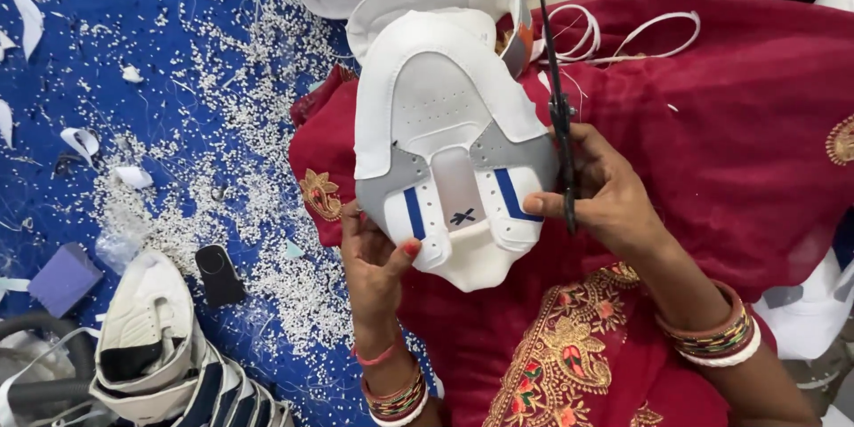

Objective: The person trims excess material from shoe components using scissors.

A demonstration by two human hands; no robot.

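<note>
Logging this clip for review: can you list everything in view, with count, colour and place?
shoe upper: one, white with grey panels and blue stripes, centre, held in both hands
scissors: one, black, blades shut, in the right hand
red cloth: one, with gold embroidery, over the lap
trimmed strips: a few, white, on the cloth at top
stack of uppers: white and navy, bottom left
foam block: one, lilac, left
black piece: one, on the floor
blue floor: strewn with white scraps
left hand: grips the upper's lower edge
right hand: thumb on the upper
</note>
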